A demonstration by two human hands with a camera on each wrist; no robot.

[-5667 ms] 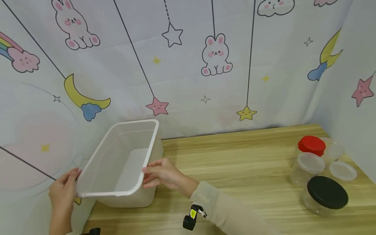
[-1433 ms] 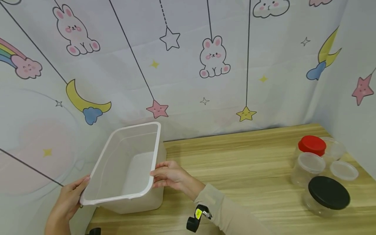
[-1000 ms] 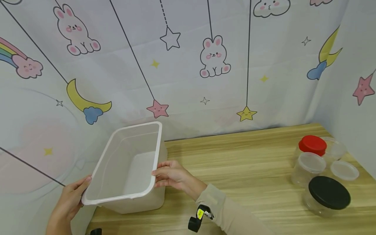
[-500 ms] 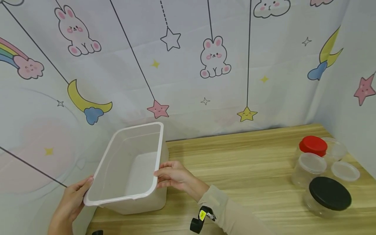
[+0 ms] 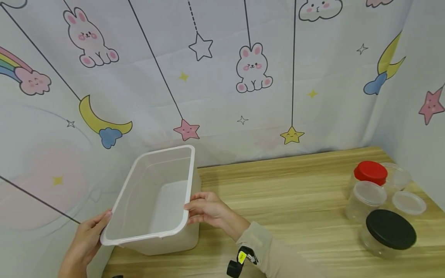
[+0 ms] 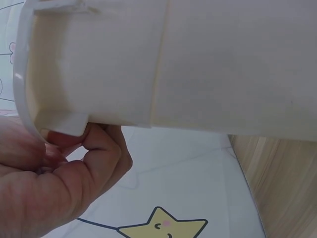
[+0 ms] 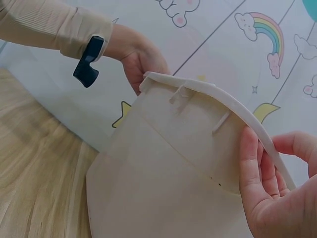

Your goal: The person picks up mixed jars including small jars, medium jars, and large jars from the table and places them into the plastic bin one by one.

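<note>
A white plastic storage bin (image 5: 170,239) stands at the left end of the table, its open top facing up and its inside bare. My left hand (image 5: 85,239) grips the rim at the near left corner; in the left wrist view the fingers (image 6: 106,153) curl under the lip. On the opposite side, my right hand (image 5: 212,210) pinches the right rim, thumb on top and fingers against the outer wall. The right wrist view has both hands on the bin, with the right hand (image 7: 277,183) close by and the left hand (image 7: 141,62) at the far corner.
Clear jars stand grouped at the table's right end: one with a red lid (image 5: 370,172), one with a black lid (image 5: 391,229), one with a translucent lid (image 5: 370,192). A loose-looking pale lid (image 5: 409,202) is beside them. Patterned cloth (image 5: 222,96) walls the wooden table (image 5: 278,193).
Since the earliest frame the bin has shifted slightly right and nearer in the head view, both hands moving with it and keeping their hold. The jars stay where they were.
</note>
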